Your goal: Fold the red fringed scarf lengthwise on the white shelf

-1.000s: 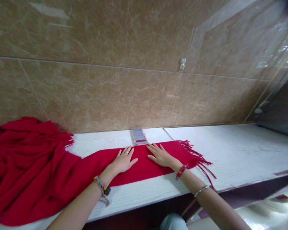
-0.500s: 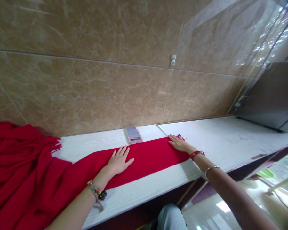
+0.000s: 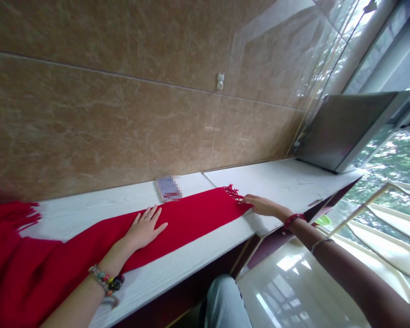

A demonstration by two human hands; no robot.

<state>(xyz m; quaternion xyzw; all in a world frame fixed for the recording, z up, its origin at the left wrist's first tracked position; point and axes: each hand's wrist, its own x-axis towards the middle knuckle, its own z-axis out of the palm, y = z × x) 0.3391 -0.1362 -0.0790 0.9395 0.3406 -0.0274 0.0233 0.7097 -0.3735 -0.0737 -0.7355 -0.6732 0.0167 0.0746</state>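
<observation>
A long red scarf lies flattened along the white countertop, its fringe spread at the right end. My left hand rests flat on the scarf with fingers spread, a ring on one finger and a beaded bracelet at the wrist. At the fringed end, my right hand has its fingers drawn together at the front corner, on the tassels; the fingertips are partly hidden. Toward the left, the rest of the scarf is bunched in loose folds, with another fringe hanging from it.
A phone, partly pixelated, lies behind the scarf near the tiled wall. A grey box-like appliance stands at the counter's far right end. The counter's front edge runs diagonally above my knee. A pale metal rack is at the right.
My right hand has shifted from lying flat on the scarf's end to its front fringed corner, fingers closing there. My left hand stays flat on the scarf. The view has turned right.
</observation>
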